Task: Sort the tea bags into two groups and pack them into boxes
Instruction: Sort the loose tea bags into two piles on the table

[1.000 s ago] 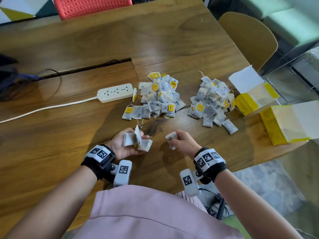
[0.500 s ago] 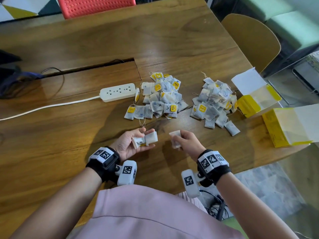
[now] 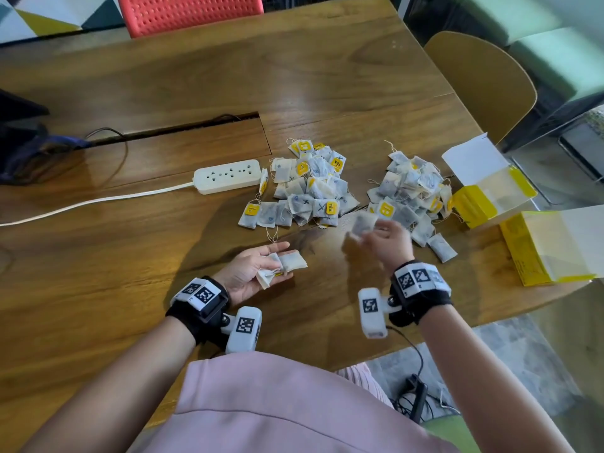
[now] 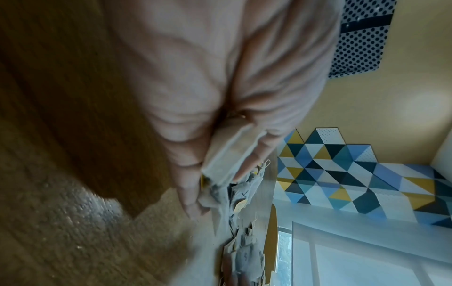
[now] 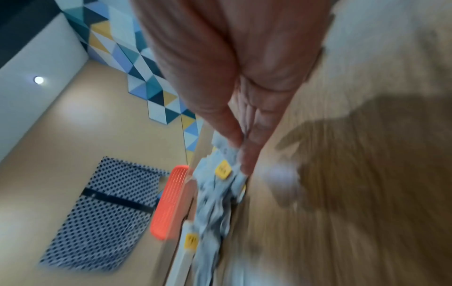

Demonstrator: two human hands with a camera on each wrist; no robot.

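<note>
Two heaps of white tea bags with yellow tags lie on the wooden table (image 3: 130, 243): a left pile (image 3: 310, 188) and a right pile (image 3: 411, 191). My left hand (image 3: 277, 256) lies palm up near the front edge and holds a small bunch of tea bags (image 3: 284, 266), also seen between thumb and fingers in the left wrist view (image 4: 227, 154). My right hand (image 3: 376, 228) is raised just in front of the right pile and pinches one motion-blurred tea bag (image 3: 362, 223). Two open yellow boxes (image 3: 487, 191) (image 3: 542, 246) stand at the right.
A white power strip (image 3: 228, 176) with its cord lies left of the left pile, near a cable slot in the table. A red chair (image 3: 189, 11) stands at the far side and a wooden chair (image 3: 483, 83) at the right. The table's edge runs close to the boxes.
My right hand has risen and swung right from near my left hand to the right pile, carrying one tea bag. My left hand has opened flatter with its bunch.
</note>
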